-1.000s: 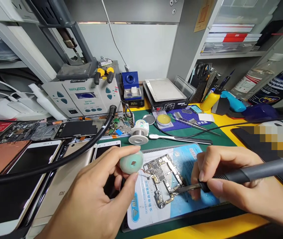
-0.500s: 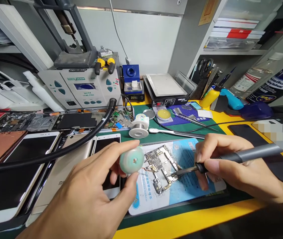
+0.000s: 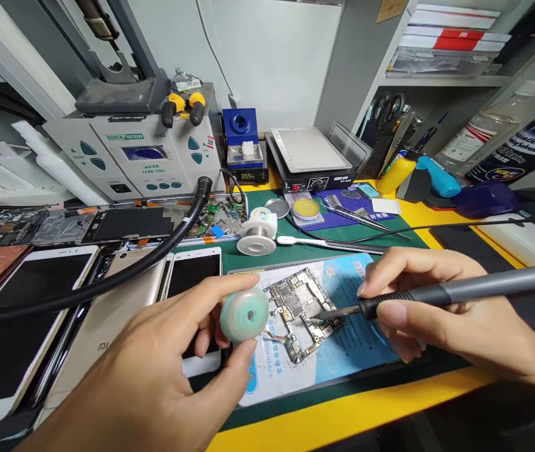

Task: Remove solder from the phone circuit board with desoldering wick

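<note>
Between thumb and fingers, my left hand [image 3: 173, 358] holds a small green-and-white roll [image 3: 244, 315], with a thin copper-coloured strip beside it reaching toward the board. My right hand [image 3: 441, 314] grips a dark grey soldering iron [image 3: 478, 284]. The iron's metal tip points left and lies over the middle of a phone circuit board [image 3: 290, 295]; whether it touches cannot be made out. Under the board is a blue and white printed sheet [image 3: 342, 358], which rests on a green mat [image 3: 295, 399].
Phones [image 3: 8, 326] lie at the left, crossed by a thick black hose [image 3: 154, 256]. Behind stand a hot-air station [image 3: 140, 157], a solder spool [image 3: 256, 238], a flux tin [image 3: 305, 208] and a heating plate [image 3: 312, 150]. Tweezers [image 3: 365, 218] and bottles [image 3: 474, 138] are at the right.
The iron's tip has shifted slightly left and up on the board, and its handle lies closer to level. The roll is slightly lower left, and the whole view has shifted a little.
</note>
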`<move>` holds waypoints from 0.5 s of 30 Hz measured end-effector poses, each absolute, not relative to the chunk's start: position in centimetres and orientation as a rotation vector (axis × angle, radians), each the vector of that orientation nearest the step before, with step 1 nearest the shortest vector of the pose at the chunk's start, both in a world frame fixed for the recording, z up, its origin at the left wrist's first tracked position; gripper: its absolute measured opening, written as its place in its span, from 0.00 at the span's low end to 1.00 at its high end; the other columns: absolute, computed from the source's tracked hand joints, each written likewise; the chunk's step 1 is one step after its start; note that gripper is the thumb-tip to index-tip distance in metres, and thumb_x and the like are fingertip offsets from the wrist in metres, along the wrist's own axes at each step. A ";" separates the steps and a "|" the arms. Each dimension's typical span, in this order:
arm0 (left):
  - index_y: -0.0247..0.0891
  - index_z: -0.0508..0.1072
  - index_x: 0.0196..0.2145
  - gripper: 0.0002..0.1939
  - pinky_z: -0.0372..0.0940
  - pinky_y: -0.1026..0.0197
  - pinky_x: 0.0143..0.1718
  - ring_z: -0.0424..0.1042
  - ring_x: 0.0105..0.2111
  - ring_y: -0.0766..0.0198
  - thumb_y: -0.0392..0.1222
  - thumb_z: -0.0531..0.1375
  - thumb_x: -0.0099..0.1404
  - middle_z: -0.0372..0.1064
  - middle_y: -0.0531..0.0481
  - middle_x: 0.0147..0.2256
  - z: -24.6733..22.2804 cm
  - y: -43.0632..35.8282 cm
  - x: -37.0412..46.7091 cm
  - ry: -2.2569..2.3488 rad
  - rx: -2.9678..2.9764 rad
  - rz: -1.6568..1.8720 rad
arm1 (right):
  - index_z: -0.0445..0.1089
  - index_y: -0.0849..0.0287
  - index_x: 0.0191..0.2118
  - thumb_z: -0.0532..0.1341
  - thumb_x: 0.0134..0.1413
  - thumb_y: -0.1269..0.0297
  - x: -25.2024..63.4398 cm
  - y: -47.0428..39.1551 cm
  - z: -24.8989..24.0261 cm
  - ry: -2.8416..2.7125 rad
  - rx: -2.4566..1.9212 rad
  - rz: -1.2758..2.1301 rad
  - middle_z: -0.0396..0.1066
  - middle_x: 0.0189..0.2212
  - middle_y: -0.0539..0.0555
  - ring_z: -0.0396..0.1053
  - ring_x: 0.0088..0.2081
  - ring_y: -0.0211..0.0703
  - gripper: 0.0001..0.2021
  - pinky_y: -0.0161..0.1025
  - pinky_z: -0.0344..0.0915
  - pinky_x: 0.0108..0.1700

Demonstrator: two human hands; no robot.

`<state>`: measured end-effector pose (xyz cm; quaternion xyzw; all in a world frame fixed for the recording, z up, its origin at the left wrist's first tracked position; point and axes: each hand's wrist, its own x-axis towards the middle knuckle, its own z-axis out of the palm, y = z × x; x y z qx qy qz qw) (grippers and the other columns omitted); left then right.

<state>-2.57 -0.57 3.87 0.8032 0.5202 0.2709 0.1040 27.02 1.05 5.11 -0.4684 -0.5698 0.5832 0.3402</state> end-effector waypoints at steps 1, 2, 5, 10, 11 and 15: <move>0.59 0.71 0.54 0.21 0.62 0.78 0.22 0.69 0.20 0.73 0.45 0.63 0.64 0.66 0.64 0.23 3.9 -0.5 -2.6 1.554 2.359 0.780 | 0.78 0.54 0.36 0.72 0.60 0.60 27.0 1.0 5.1 -1.496 -1.218 1.503 0.73 0.19 0.48 0.71 0.18 0.36 0.06 0.27 0.65 0.20; 0.60 0.71 0.55 0.21 0.62 0.78 0.21 0.69 0.20 0.73 0.46 0.63 0.64 0.66 0.64 0.23 3.9 -0.5 -2.6 1.562 2.350 0.770 | 0.77 0.55 0.35 0.71 0.60 0.62 27.0 0.9 5.1 -1.513 -1.215 1.477 0.73 0.20 0.48 0.70 0.18 0.36 0.05 0.28 0.65 0.19; 0.60 0.72 0.54 0.21 0.61 0.77 0.20 0.67 0.19 0.73 0.45 0.64 0.63 0.65 0.64 0.22 4.0 -0.5 -2.6 1.577 2.322 0.798 | 0.78 0.54 0.33 0.70 0.58 0.70 26.9 0.8 5.0 -1.591 -1.212 1.336 0.72 0.22 0.48 0.69 0.17 0.35 0.04 0.30 0.64 0.19; 0.57 0.76 0.51 0.18 0.64 0.72 0.23 0.69 0.23 0.69 0.48 0.63 0.63 0.68 0.61 0.25 4.2 -0.9 -1.9 1.670 2.196 0.801 | 0.80 0.53 0.32 0.71 0.54 0.72 26.5 1.0 5.0 -1.686 -1.159 1.199 0.73 0.21 0.48 0.66 0.16 0.34 0.05 0.30 0.61 0.17; 0.57 0.76 0.51 0.18 0.64 0.71 0.24 0.69 0.23 0.69 0.47 0.62 0.63 0.67 0.60 0.25 4.1 -1.0 -1.7 1.683 2.174 0.809 | 0.79 0.54 0.31 0.71 0.53 0.72 26.3 1.0 5.1 -1.701 -1.170 1.190 0.73 0.21 0.48 0.65 0.16 0.34 0.05 0.31 0.61 0.17; 0.58 0.74 0.51 0.19 0.61 0.70 0.22 0.66 0.22 0.69 0.44 0.61 0.63 0.63 0.60 0.24 3.9 -1.1 -1.3 1.607 2.224 0.864 | 0.78 0.55 0.29 0.71 0.47 0.74 25.8 0.8 5.5 -1.744 -1.248 1.126 0.73 0.19 0.49 0.63 0.15 0.34 0.06 0.30 0.60 0.16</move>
